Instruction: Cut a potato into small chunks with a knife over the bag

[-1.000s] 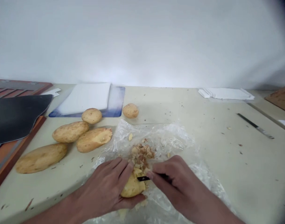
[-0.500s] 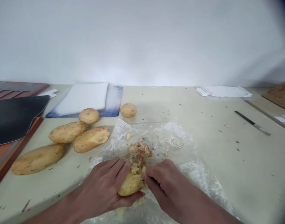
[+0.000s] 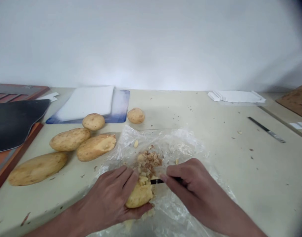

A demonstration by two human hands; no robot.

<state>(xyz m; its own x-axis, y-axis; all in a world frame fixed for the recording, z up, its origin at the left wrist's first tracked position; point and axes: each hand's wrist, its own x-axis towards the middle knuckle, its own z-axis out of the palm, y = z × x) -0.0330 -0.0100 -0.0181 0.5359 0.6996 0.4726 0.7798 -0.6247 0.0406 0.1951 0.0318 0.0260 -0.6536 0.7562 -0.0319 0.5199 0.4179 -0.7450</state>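
My left hand (image 3: 113, 194) is closed around a cut potato (image 3: 139, 196), fingers over its top and thumb under its near side. The potato's far end is carved and rough. In my right hand (image 3: 190, 187) is a thin black knife (image 3: 157, 181), its dark, narrow strip reaching left to the potato's cut end. The fist hides the rest of the knife. Clear plastic sheeting (image 3: 188, 141) lies crumpled beneath both hands, with a pile of peelings and potato bits (image 3: 148, 161) just beyond the potato.
Several potatoes lie to the left, one of them partly cut (image 3: 96, 147); a small potato (image 3: 136, 116) sits farther back. A white pad (image 3: 89, 102) rests on a blue-edged board (image 3: 121, 108). To the right are another thin tool (image 3: 266, 129) and folded white paper (image 3: 242, 96).
My right hand has drawn back to the right and slightly up, and the dark strip of the knife now shows. My left hand keeps its hold on the potato.
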